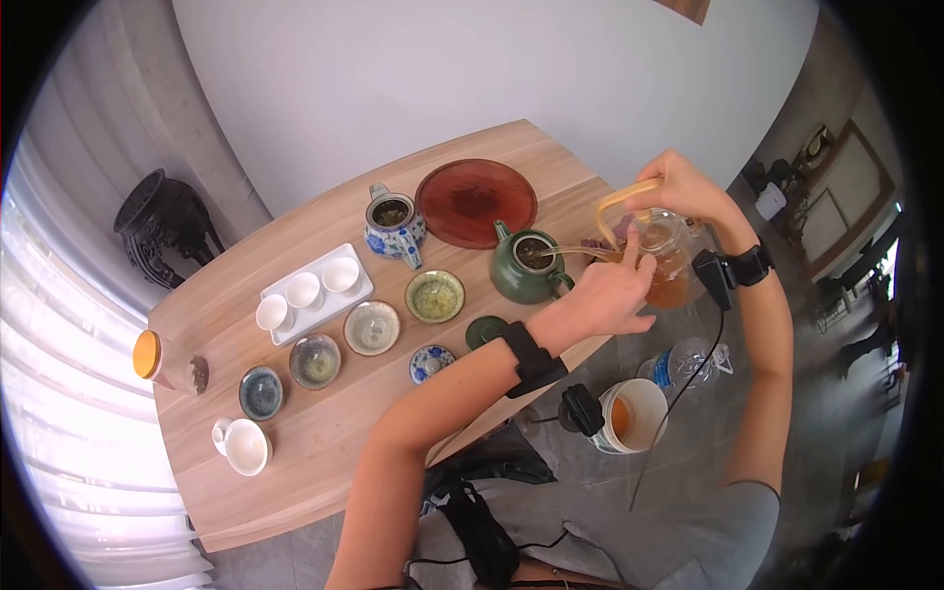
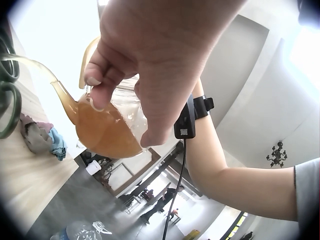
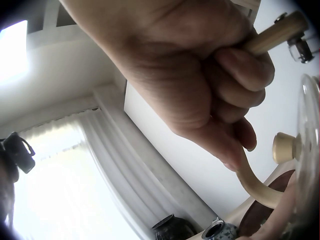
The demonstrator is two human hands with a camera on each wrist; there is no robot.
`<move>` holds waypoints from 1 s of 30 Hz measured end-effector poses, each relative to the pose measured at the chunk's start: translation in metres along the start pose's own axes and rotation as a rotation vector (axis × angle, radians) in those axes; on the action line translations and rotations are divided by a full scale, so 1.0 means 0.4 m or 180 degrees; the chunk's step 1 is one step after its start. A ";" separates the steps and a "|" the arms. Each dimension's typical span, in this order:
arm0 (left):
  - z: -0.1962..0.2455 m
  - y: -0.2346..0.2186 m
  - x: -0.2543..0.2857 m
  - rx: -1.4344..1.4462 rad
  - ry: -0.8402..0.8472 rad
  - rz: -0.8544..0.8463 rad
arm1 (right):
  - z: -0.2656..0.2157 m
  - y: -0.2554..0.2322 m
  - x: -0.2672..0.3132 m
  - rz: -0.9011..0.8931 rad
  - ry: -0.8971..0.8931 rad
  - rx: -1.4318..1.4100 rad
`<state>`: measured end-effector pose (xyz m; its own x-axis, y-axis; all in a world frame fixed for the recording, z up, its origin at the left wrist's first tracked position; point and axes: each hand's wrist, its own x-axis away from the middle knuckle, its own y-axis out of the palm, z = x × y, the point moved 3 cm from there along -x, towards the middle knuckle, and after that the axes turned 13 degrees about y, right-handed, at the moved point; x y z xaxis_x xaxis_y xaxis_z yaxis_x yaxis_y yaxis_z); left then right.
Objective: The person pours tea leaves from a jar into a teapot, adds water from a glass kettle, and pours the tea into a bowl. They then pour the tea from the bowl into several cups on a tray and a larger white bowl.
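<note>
Our right hand and left hand are both at the clear glass teapot, part full of amber liquid and held off the pale wooden counter, its long slim spout reaching over the open mouth of the dark green round teapot. We judge a spill the chief risk: too steep a tilt would overfill the green pot, a turn of the wrist could carry the spout's tip off its mouth, and without a finger there the clear glass lid might slide. Our right hand is closed round the curved pale wooden handle; our left is loosely spread, fingertips at the lid, though we cannot tell how hard they press. Just beside the green pot lies a small dark green lid, and the blue-and-white porcelain teapot stands lidless past it, close to the round red-brown wooden tray. Farther off, beyond the counter's end, we see a black carved stand near the white curtain
</note>
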<state>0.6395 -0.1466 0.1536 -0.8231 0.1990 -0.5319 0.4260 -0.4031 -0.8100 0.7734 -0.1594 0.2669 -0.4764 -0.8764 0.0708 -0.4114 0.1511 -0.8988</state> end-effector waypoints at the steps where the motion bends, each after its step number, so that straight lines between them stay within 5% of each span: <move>1: 0.003 -0.004 -0.004 0.0020 -0.0007 0.0011 | -0.002 -0.006 0.001 0.0002 -0.0002 0.0000; 30: -0.051 0.018 0.052 0.0170 -0.0535 0.0009 | -0.071 0.073 -0.063 -0.0144 -0.0300 0.0276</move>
<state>0.6333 -0.1271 0.1316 -0.8750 0.0474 -0.4818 0.4115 -0.4513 -0.7918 0.7512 -0.1200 0.2509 -0.3821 -0.9211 0.0748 -0.3601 0.0739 -0.9300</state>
